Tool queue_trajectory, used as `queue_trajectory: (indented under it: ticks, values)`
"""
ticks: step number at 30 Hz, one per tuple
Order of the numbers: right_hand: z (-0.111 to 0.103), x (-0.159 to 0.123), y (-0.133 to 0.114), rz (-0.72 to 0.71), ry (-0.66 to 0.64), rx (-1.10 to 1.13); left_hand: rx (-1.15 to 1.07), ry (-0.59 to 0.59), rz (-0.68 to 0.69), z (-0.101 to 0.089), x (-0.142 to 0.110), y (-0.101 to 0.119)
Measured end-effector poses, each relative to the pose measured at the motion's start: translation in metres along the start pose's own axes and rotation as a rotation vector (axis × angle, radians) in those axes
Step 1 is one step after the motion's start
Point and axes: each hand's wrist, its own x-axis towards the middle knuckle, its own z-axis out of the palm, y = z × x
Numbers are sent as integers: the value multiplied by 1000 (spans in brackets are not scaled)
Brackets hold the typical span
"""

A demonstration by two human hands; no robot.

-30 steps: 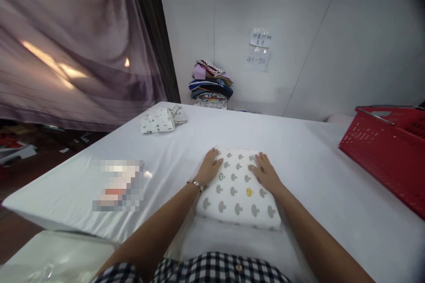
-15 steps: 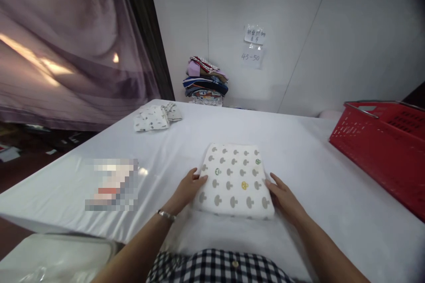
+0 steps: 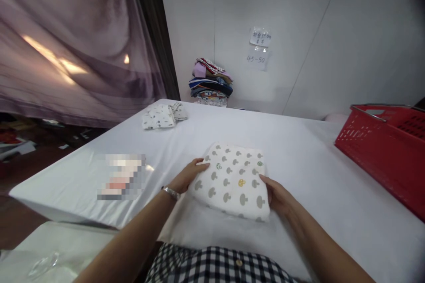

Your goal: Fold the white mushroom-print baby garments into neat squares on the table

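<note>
A folded white cloth (image 3: 234,181) printed with grey mushrooms, plus a few green and yellow ones, is in front of me at the near side of the table. My left hand (image 3: 191,176) grips its left edge, thumb lying over the top. At the right edge, my right hand (image 3: 277,194) has its thumb on top and its other fingers tucked out of sight at the side or beneath. The cloth sits slightly turned, its near edge sloping down to the right. A silver bracelet (image 3: 171,193) is around my left wrist.
A crumpled white patterned cloth (image 3: 161,116) lies at the table's far left. Nearer is a pixelated item (image 3: 121,177). A red basket (image 3: 381,150) stands at right. Folded fabrics (image 3: 211,82) are stacked beyond the white table (image 3: 292,141). A pale bin (image 3: 59,243) is lower left.
My hands have closed on the cloth's sides and turned it slightly, with its right side drawn nearer to me. The whole view has shifted a little to the left.
</note>
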Motion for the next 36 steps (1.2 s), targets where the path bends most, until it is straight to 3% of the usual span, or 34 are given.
queue_trajectory:
  ticks: [3, 7, 10, 13, 17, 20, 22, 25, 29, 33, 36]
  values:
    - [19, -1, 3, 133, -169, 189, 168, -14, 96, -26, 18, 27]
    - [57, -2, 16, 144, -255, 305, 356, -49, 104, -63, 50, 49]
    - [75, -3, 26, 164, -306, 320, 554, 9, 32, -80, 68, 41]
    - [71, -3, 26, 146, -293, 343, 724, 79, 85, -86, 74, 23]
    - [44, 4, 13, 94, -218, 341, 820, 267, 316, -81, 57, 3]
    - [25, 16, 2, 69, -145, 344, 872, 411, 637, -70, 25, -14]
    - [16, 26, -3, 81, -130, 330, 940, 354, 878, -63, -2, -30]
    - [9, 39, -10, 76, -110, 266, 1146, 91, 1128, -54, -39, -55]
    - [3, 57, -22, 154, -104, 25, 1317, -100, 1151, -42, -63, -78]
    - [3, 72, -34, 284, -115, -180, 1344, -79, 1153, -28, -62, -83]
    - [8, 73, -36, 267, -79, -231, 1358, -48, 1165, -23, -56, -82]
